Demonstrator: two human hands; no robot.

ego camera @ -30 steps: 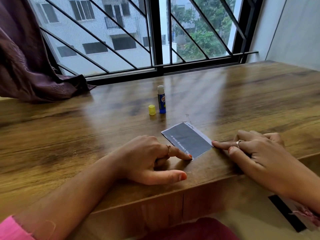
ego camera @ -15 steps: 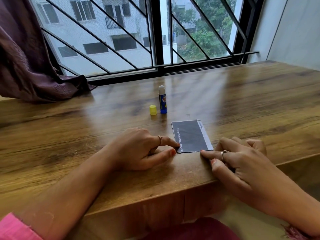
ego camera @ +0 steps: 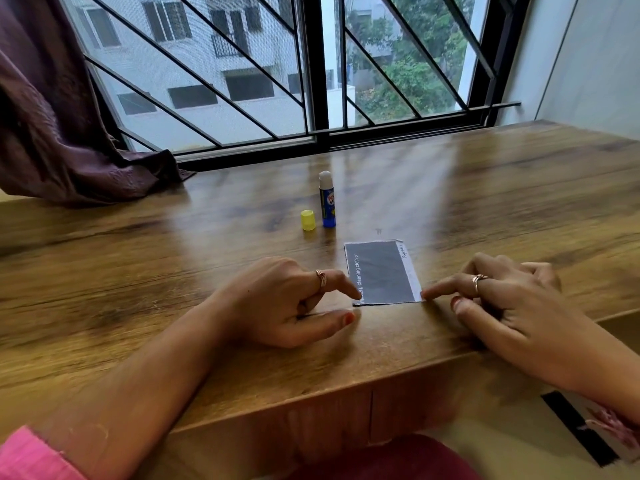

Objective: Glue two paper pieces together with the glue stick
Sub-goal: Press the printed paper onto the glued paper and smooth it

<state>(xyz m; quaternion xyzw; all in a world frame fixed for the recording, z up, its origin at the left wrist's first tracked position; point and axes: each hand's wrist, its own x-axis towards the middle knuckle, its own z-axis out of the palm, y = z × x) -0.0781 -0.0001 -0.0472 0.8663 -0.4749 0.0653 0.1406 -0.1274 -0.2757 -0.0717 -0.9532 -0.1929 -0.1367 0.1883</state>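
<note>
A dark grey paper piece [ego camera: 381, 271] with white print and a white right margin lies flat on the wooden table [ego camera: 138, 271]. Whether a second piece lies under it I cannot tell. My left hand [ego camera: 287, 303] presses its index fingertip on the paper's near left corner. My right hand [ego camera: 512, 299] touches the near right corner with its index fingertip; the other fingers are curled. Behind the paper the blue glue stick [ego camera: 327, 199] stands upright and uncapped, white glue showing. Its yellow cap [ego camera: 308, 220] sits just to the left of it.
A purple curtain [ego camera: 69, 133] drapes onto the table's far left. A barred window [ego camera: 311, 81] runs along the far edge. The table's near edge [ego camera: 346, 386] lies just below my hands. A white wall [ego camera: 588, 64] stands at the right.
The paper has turned from a diagonal lie until its edges run square to me. Both index fingers stayed on its near corners and moved with it.
</note>
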